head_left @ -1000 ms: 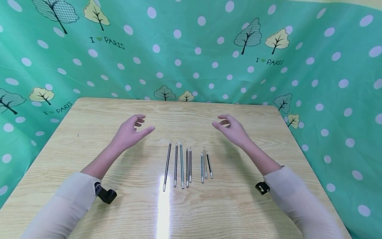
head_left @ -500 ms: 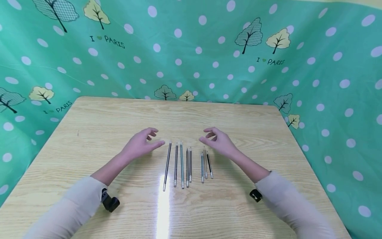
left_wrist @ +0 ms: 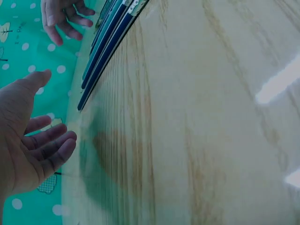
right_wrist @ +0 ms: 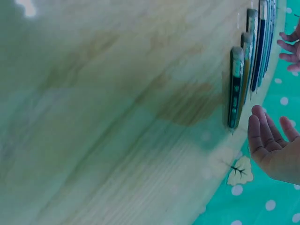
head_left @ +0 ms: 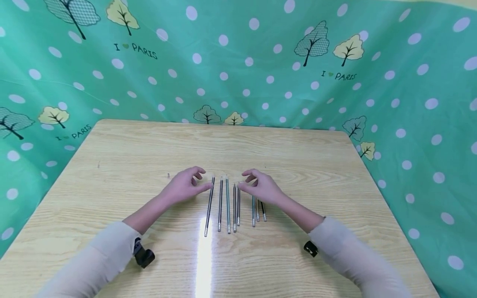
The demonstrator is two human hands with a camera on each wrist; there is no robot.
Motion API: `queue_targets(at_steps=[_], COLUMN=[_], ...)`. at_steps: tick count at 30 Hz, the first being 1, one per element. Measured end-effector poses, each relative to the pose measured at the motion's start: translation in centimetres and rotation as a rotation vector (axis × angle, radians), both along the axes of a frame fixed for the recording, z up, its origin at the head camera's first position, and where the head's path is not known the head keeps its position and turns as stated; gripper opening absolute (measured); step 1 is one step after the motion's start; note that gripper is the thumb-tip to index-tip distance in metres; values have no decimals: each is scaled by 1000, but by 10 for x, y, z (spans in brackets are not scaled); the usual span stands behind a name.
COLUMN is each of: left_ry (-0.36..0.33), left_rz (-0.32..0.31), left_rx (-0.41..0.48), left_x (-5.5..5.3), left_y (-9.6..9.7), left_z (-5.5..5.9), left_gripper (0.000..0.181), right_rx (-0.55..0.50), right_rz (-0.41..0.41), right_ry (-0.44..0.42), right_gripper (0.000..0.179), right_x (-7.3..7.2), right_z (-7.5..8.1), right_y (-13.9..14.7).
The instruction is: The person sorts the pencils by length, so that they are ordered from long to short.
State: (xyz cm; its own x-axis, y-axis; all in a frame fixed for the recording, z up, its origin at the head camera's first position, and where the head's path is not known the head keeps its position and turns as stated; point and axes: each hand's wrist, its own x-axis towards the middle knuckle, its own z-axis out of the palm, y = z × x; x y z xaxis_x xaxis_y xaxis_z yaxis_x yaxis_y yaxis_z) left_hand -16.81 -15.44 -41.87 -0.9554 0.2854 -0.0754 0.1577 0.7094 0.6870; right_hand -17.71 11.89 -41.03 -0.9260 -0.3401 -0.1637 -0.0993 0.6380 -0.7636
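Note:
Several pencils lie side by side on the table, tips away from me and eraser ends near. At the left of the row is a long dark pencil (head_left: pixel 209 207); a teal pencil (head_left: pixel 228 207) lies near the middle. My left hand (head_left: pixel 184 185) hovers beside the leftmost pencil, its thumb over that pencil's tip end, fingers loosely bent. Above the shorter pencils at the right, my right hand (head_left: pixel 262 188) hides their tip ends, including those of a short teal pencil (head_left: pixel 254 213) and a short black pencil (head_left: pixel 263 212). Both hands hold nothing.
The light wooden table (head_left: pixel 313 256) carries a bright glare streak in front of the pencils. A green dotted curtain (head_left: pixel 238 54) printed with trees hangs behind and around it. Black wrist cameras sit at both sleeves.
Both hands have come inward and nearer to me, from apart beyond the pencils to over the tip ends of the row. The pencils have not visibly moved.

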Motion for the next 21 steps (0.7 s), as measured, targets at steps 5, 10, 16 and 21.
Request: queue_targets(at_steps=[5,10,16,21], left_ry=[-2,-5,-1,5], left_rz=[-15,-15,-11,-21], left_rx=[2,1,-10,-21], left_x=[0,1,2,3], left_y=[3,6,8,10], left_z=[-7,-10,-12,-14], left_gripper=[64,63,62,59], right_rx=[9,13,27,43], right_rz=[31,44,50,68], right_ry=[20,30,49,68], right_gripper=[53,51,49,46], right_x=[3,6,8,9], right_z=[-3,-5,-9,-12], right_y=[-8,-15,-22,-26])
